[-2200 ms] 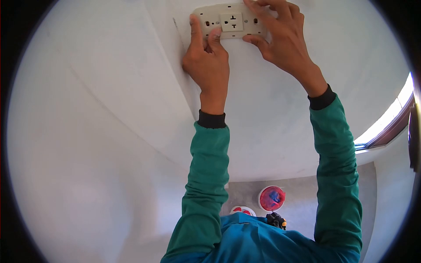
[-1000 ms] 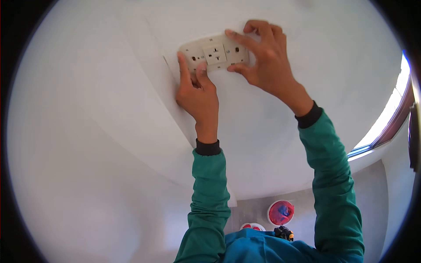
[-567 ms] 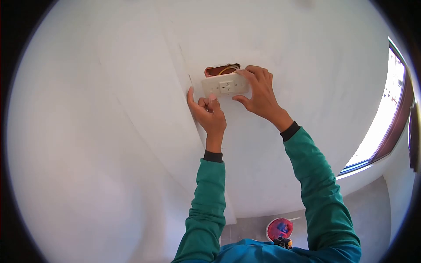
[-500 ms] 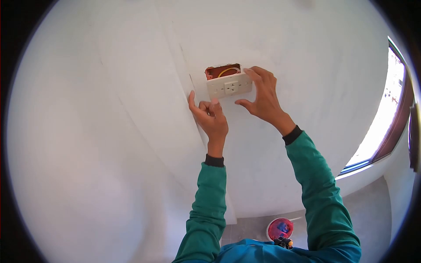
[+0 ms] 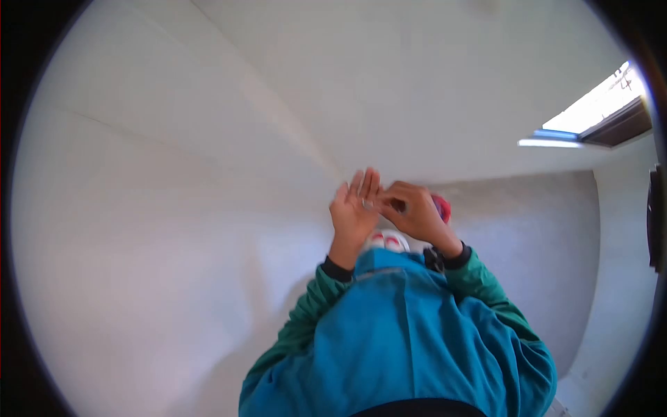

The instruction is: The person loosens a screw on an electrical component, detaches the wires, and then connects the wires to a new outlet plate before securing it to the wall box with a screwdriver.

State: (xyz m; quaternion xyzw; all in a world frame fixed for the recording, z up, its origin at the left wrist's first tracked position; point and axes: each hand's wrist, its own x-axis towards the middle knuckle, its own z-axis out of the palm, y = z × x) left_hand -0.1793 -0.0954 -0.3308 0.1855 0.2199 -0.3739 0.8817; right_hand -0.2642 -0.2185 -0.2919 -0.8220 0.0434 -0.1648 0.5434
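My left hand [image 5: 356, 219] is held low in front of my chest, palm up, with its fingers stretched out. Over its fingers my right hand [image 5: 417, 214] pinches thumb and forefinger together. A tiny pale glint shows between the two hands, too small and blurred to name. Whatever the right fingertips hold is hidden. The white socket plate and its wall box are outside the present view.
White walls [image 5: 431, 97] meet in a corner ahead of me. Behind my right hand, part of a red container [image 5: 442, 208] stands on the grey floor [image 5: 528, 229]. My footwear [image 5: 389, 241] shows below my hands. A bright window [image 5: 601, 104] is at upper right.
Both hands have come away from the socket plate and down to chest height, now together. My left hand has turned palm up. The view has tilted downward, and the plate has left it.
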